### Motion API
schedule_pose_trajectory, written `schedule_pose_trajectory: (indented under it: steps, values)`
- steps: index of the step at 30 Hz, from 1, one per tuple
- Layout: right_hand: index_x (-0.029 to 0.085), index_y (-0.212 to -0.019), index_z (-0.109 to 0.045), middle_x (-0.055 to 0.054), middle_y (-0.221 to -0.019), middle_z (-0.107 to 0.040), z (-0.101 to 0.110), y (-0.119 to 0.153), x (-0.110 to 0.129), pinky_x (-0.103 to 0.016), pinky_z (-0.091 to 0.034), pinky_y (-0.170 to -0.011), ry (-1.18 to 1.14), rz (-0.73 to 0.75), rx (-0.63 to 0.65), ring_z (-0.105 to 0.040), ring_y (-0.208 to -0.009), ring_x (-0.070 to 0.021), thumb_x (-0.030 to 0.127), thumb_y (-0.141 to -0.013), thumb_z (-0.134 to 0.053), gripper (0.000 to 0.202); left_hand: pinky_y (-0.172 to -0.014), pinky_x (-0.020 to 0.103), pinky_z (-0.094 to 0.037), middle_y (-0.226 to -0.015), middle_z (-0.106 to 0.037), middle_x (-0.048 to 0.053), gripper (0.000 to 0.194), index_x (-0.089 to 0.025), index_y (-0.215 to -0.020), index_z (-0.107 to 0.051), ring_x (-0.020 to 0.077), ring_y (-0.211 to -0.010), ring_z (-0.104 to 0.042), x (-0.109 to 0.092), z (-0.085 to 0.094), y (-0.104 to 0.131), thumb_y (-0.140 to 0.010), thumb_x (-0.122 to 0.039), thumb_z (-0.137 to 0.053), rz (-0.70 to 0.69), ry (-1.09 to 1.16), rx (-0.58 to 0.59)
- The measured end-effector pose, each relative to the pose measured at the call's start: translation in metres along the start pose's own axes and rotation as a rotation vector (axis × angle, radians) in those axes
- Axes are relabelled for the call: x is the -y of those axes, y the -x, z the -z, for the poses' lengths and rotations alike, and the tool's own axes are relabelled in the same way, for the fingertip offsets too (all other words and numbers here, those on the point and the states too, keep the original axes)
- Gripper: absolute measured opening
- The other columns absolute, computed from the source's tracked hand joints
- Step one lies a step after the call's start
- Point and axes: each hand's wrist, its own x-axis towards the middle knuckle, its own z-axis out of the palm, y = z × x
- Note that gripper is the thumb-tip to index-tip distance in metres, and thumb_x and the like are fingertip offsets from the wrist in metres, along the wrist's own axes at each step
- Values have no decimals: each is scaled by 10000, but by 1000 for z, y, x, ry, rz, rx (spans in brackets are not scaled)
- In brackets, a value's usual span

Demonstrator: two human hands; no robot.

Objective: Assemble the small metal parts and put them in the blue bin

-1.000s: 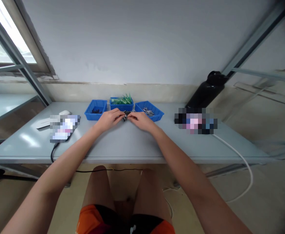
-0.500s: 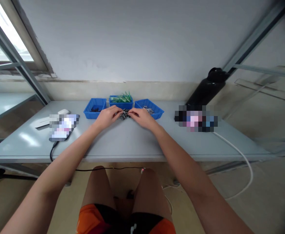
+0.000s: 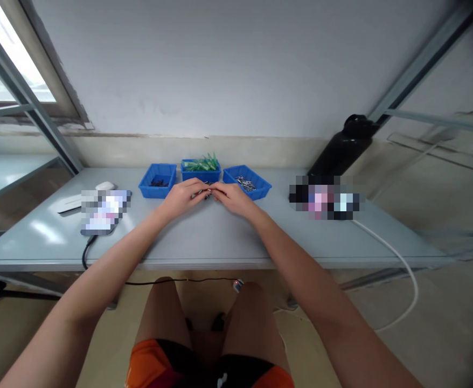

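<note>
My left hand (image 3: 186, 196) and my right hand (image 3: 232, 197) meet at the fingertips over the table, both closed in a pinch. Whatever small piece sits between the fingers is too small to name. Just beneath them lies a heap of small dark and silvery parts (image 3: 207, 195), mostly covered by the fingers. Behind the hands stand three blue bins: the left bin (image 3: 143, 188) with small dark pieces (image 3: 159, 182), the middle bin (image 3: 200, 176) with green pointed pieces (image 3: 204, 163), and the right bin (image 3: 263, 193) with slim silvery pieces (image 3: 247, 184).
On the left of the table (image 3: 204, 242) lie a phone (image 3: 106, 213) on a black cable and a white case (image 3: 105, 186). To the right, a black bottle (image 3: 343, 145) stands behind a blurred-out device (image 3: 321, 200) with a white cable (image 3: 398, 258). Metal frame posts rise at both sides.
My fingertips have come closer together, and the hands now cover more of the heap. The thin light piece that showed between them is hidden now.
</note>
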Motion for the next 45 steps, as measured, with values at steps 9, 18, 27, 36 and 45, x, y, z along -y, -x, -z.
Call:
schedule_pose_trajectory:
  steps: [9,18,27,36,45]
  values:
    - [175,-916,-662,-33,-784,-653,-1,-1,3,-260,-392,-699,-19,-18,-15,-554,-702,-150,343,-919,-450,270,-753,263,-529,-1084,-694,87,217,-163,-1033,-636,176,-932,-660,2,0,0,-943,-308,-502,237,59,91]
    - [172,-1029,-660,-23,-737,-635,-1,0,-4,-253,-383,-642,-14,-67,-65,-539,-661,-146,392,-900,-497,303,-683,255,-516,-1124,-698,87,203,-170,-1009,-613,161,-814,-676,4,0,1,-916,-322,-516,361,81,121]
    - [188,-1008,-642,-5,-704,-622,-7,0,10,-250,-391,-637,-49,22,-137,-522,-616,-131,393,-893,-516,267,-748,275,-526,-1025,-710,71,218,-173,-1033,-656,190,-930,-653,6,-1,3,-880,-270,-536,286,28,171]
    - [180,-924,-662,-7,-704,-632,-9,0,12,-247,-383,-619,-70,-14,-98,-513,-609,-122,434,-879,-541,284,-719,265,-522,-950,-687,62,170,-166,-946,-622,159,-801,-645,4,-1,0,-846,-277,-542,302,68,175]
    - [177,-852,-665,-10,-676,-633,-9,0,10,-253,-376,-636,-3,-15,-143,-516,-613,-124,380,-874,-534,243,-693,245,-464,-846,-680,37,145,-176,-912,-606,158,-769,-633,5,-2,4,-898,-292,-519,252,-104,268]
